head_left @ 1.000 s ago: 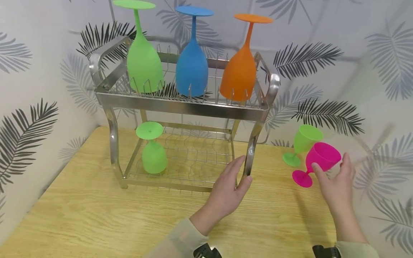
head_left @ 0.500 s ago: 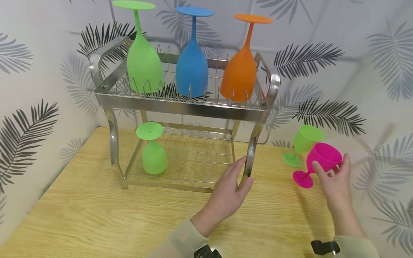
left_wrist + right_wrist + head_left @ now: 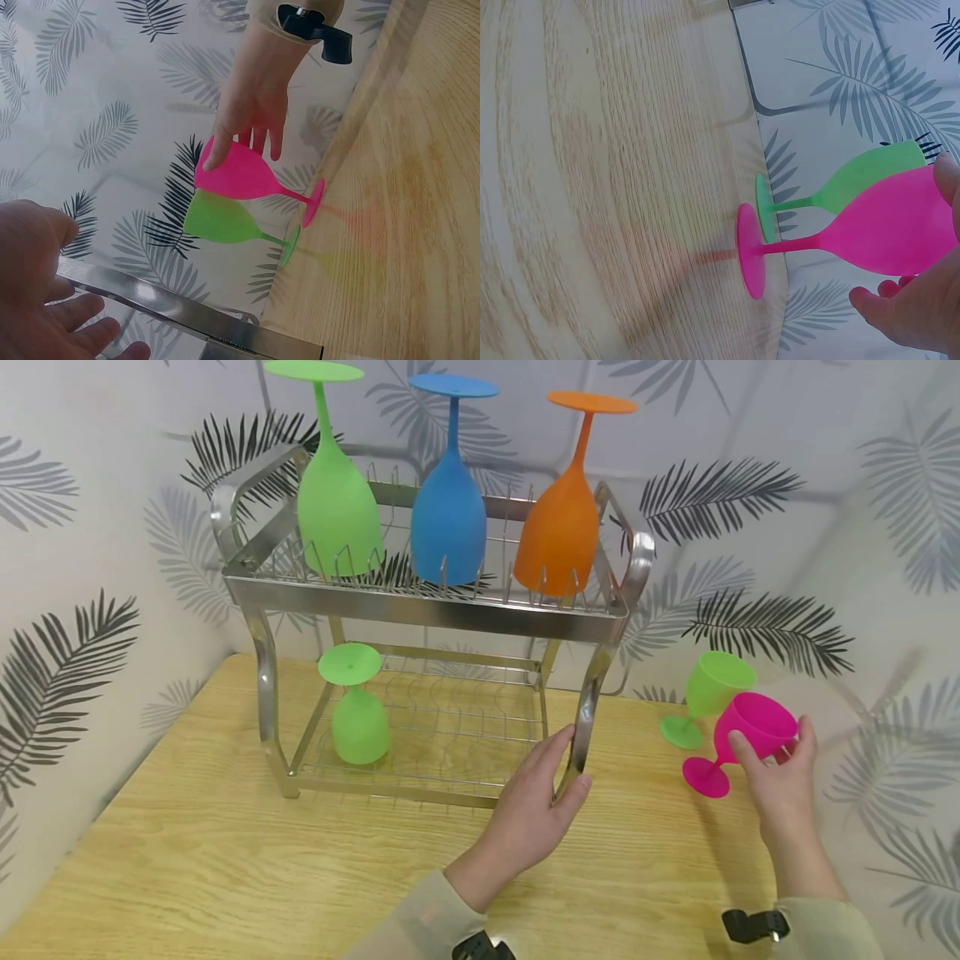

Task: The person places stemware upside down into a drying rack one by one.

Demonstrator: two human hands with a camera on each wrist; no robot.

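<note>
A bright pink wine glass (image 3: 756, 725) stands upright on the right, foot down on the wooden table. My right hand (image 3: 782, 787) holds its bowl, thumb on the near side and fingers on the far side; the right wrist view shows the fingertips at the bowl's lower edge. Close behind is a green wine glass (image 3: 718, 685), also upright and partly hidden by the pink one. My left hand (image 3: 531, 806) is at the right front leg of a two-tier metal dish rack (image 3: 427, 610), fingers extended and thumb apart, with the leg between them.
Upside down on the rack's top tier stand a tall green glass (image 3: 339, 514), a blue glass (image 3: 448, 518) and an orange glass (image 3: 558, 535). A smaller green glass (image 3: 360, 727) is inverted on the lower tier's left. Leaf-patterned wall covering (image 3: 750, 527) borders the table (image 3: 247, 877).
My right hand's fingers have drawn in around the pink glass's bowl. The left hand and the rack stay where they were.
</note>
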